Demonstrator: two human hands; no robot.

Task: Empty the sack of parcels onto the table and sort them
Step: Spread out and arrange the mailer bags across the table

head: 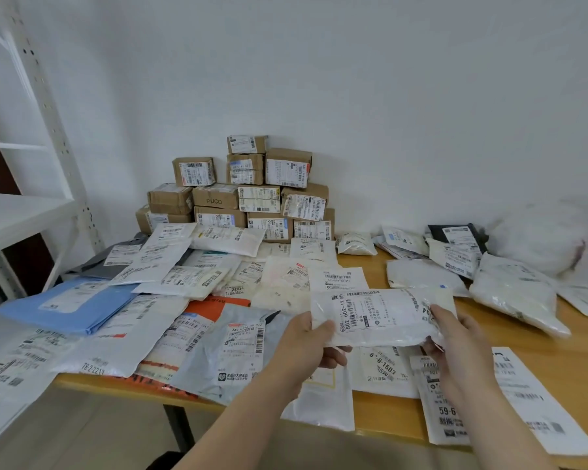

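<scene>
Plain white wall (387, 79), white metal shelving (24, 212) left.

The stack of boxes (238, 195) walls off the back of the table (381, 418). In front and left of the stack, mailers (143, 300) cover the wood, and a shelf frame (65, 147) closes the far left. Right of the stack a bare strip (362, 268) runs to bags (510, 293) and a white sack (537, 239). A parcel (381, 317), gripped by the left hand (306, 340) and right hand (455, 347), hangs before the stack.
</scene>
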